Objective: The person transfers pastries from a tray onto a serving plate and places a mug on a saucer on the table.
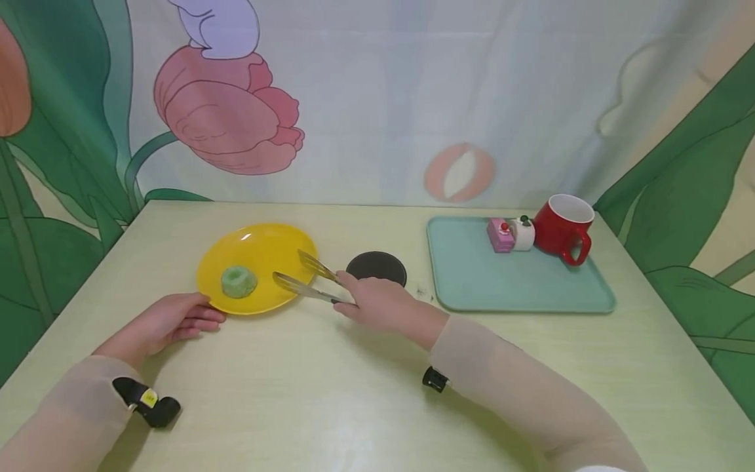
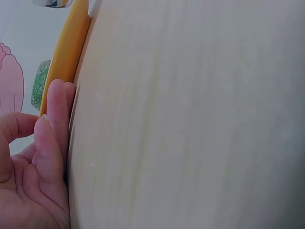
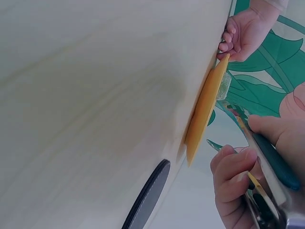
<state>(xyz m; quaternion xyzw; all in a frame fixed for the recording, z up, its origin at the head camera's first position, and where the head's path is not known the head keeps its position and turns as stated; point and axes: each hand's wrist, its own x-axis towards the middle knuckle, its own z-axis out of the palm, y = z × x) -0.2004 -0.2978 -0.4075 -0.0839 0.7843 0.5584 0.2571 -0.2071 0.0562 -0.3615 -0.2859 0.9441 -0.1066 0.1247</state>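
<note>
My left hand point(image 1: 177, 321) pinches the near-left rim of a yellow plate point(image 1: 277, 246). In the left wrist view, thumb and fingertips meet at the plate's edge point(image 2: 67, 47). A green ring-shaped piece of food point(image 1: 238, 282), grainy on its surface, sits on the plate's left part. My right hand point(image 1: 380, 301) grips metal tongs point(image 1: 302, 288) with dark handles. The tongs' two arms are spread apart over the plate's right side, to the right of the green ring, with nothing between their tips. The right wrist view shows fingers and thumb around the tongs' handles point(image 3: 274, 160).
Partly behind my right hand lies a round black coaster point(image 1: 375, 262). A light green tray point(image 1: 519, 292) at the right bears a pink cake piece point(image 1: 501, 237), a white cake piece point(image 1: 523, 236) and a red mug point(image 1: 551, 229). A printed curtain point(image 1: 366, 98) hangs behind the table.
</note>
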